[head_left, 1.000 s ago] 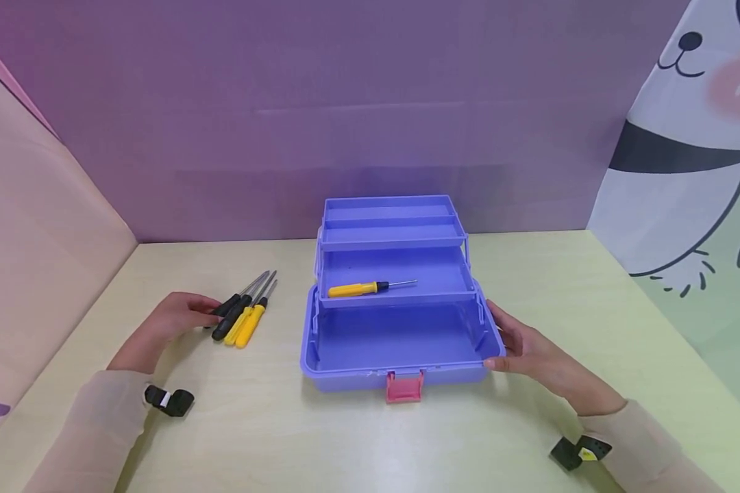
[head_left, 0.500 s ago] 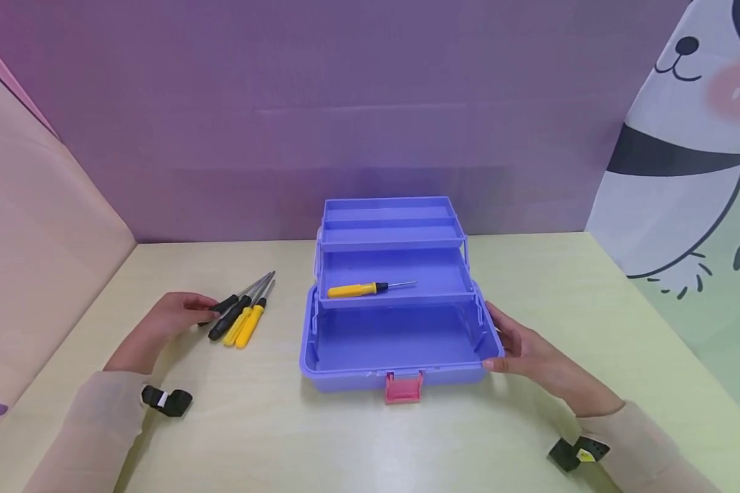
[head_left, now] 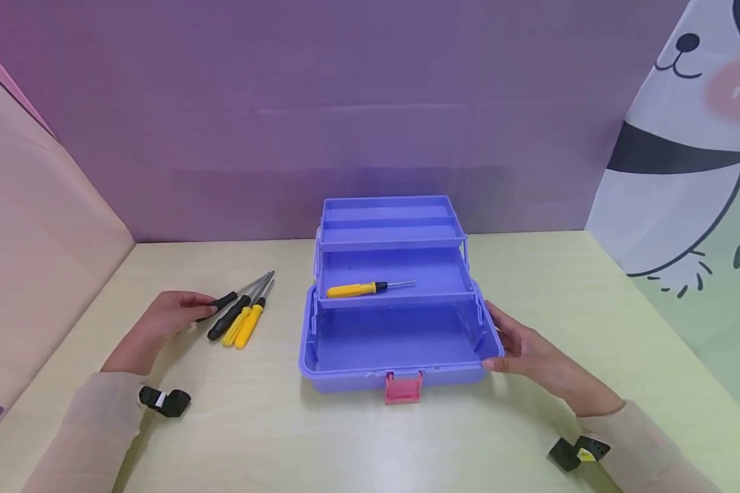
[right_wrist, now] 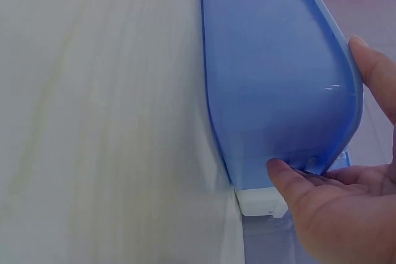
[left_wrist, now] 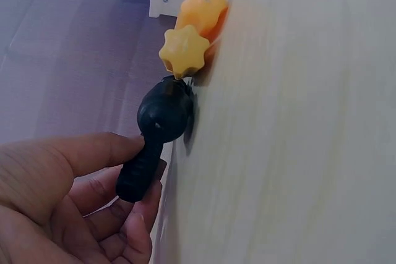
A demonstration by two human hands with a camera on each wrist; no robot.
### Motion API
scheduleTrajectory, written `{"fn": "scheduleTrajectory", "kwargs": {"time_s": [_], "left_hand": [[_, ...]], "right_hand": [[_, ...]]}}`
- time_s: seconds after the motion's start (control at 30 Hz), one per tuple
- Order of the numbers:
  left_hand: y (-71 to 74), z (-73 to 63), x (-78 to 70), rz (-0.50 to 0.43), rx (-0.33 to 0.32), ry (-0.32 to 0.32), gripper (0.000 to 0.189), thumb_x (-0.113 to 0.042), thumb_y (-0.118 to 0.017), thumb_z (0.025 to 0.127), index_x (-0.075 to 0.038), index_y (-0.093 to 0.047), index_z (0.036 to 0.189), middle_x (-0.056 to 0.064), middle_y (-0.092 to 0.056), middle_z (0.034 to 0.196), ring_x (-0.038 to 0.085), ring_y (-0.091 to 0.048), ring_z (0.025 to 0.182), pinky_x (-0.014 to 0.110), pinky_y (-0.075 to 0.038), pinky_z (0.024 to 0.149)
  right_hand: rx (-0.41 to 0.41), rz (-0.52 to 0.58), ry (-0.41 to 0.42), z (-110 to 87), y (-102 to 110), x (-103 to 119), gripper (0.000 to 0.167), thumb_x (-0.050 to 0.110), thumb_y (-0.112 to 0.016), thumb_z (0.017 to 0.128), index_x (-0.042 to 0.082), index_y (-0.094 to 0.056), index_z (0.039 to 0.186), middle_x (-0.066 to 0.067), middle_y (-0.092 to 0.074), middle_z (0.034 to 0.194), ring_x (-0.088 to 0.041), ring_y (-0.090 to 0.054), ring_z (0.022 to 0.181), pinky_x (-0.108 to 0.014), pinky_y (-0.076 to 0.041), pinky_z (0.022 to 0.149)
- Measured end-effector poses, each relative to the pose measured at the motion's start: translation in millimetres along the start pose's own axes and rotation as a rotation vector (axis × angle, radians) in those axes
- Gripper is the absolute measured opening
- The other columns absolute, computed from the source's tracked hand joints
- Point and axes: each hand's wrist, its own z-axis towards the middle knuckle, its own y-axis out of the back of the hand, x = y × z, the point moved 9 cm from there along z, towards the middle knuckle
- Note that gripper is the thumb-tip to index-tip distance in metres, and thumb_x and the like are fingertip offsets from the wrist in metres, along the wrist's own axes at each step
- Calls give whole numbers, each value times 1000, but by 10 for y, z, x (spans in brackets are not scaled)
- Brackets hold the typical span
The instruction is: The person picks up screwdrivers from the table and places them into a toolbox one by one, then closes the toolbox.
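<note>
Right of the frame's centre, the right hand [head_left: 524, 350] grips the purple toolbox [head_left: 345, 382] at its front corner, apparently to steady it. At centre left, the left hand [head_left: 175, 315] pinches the slim black screwdriver [head_left: 225, 300] by its handle, the end nearest that hand; farther up, mid-frame, a yellow screwdriver [head_left: 353, 290] lies crosswise in the middle tray [head_left: 395, 263], whose front lip probably stops it rolling out.
</note>
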Motion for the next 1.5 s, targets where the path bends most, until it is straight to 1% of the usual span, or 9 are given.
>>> {"fn": "scheduleTrajectory", "kwargs": {"time_s": [0.23, 0.43, 0.7, 0.9, 1.13, 1.2, 1.37, 1.43, 1.5], "left_hand": [[11, -8, -7, -32, -9, -6, 43, -20, -60, 92, 9, -55, 124, 22, -58, 115, 23, -49, 92, 22, -47, 66], [17, -3, -5, -37, -9, 3, 44, -20, -60, 92, 9, -54, 125, 26, -55, 119, 28, -48, 98, 22, -46, 68], [40, -4, 0, -42, -17, 21, 44, -19, -60, 93, 9, -53, 126, 28, -53, 123, 30, -48, 101, 22, -46, 70], [73, -35, -30, -26, -40, -5, 42, -16, -60, 92, 11, -54, 124, 28, -55, 120, 32, -48, 102, 26, -44, 72], [110, -47, -53, -29, -79, -34, 40, -13, -60, 91, 12, -56, 121, 24, -61, 112, 29, -52, 99, 19, -47, 68], [126, -47, -59, -24, -85, -50, 40, -13, -61, 91, 12, -56, 121, 22, -62, 109, 30, -52, 99, 21, -47, 69], [178, -41, -76, -10, -117, -96, 40, -14, -60, 91, 12, -57, 121, 24, -62, 110, 37, -49, 105, 32, -43, 77], [194, -39, -78, -12, -131, -107, 40, -15, -60, 91, 12, -56, 121, 25, -62, 112, 35, -51, 103, 30, -44, 77], [208, -39, -78, -16, -145, -114, 41, -15, -60, 92, 11, -56, 122, 26, -61, 113, 26, -55, 96, 25, -46, 73]], "right_hand": [[8, 5, -3, -1, -2, -26, 93, 9, -66, 86, 5, 0, 151, -23, -5, 155, -50, -24, 133, -22, -46, 92], [0, 1, 5, 14, 8, -21, 95, 10, -67, 85, 3, 1, 151, -24, -4, 155, -51, -22, 133, -20, -44, 93], [-3, -4, 7, 16, 25, -19, 94, 9, -66, 86, 5, 0, 151, -22, -5, 156, -49, -24, 134, -21, -45, 93], [5, 6, 12, 9, 21, -26, 93, 8, -66, 86, 4, 1, 151, -23, -6, 155, -49, -24, 133, -22, -45, 93], [13, 9, 25, 16, 15, -15, 95, 9, -66, 86, 2, 3, 150, -24, -2, 155, -50, -21, 134, -19, -42, 95], [18, 9, 31, 19, 11, -15, 95, 8, -66, 86, 1, 3, 150, -24, -1, 155, -50, -20, 134, -19, -42, 95], [15, 5, 27, 20, 20, -34, 95, 9, -66, 86, 2, 3, 150, -24, -1, 155, -50, -20, 134, -19, -42, 95], [12, 8, 22, 17, 25, -41, 94, 9, -66, 86, 3, 2, 151, -22, -1, 156, -49, -21, 134, -19, -43, 95], [10, 12, 17, 13, 28, -48, 94, 10, -66, 86, 4, 2, 151, -22, -2, 156, -49, -22, 134, -20, -43, 94]]}}
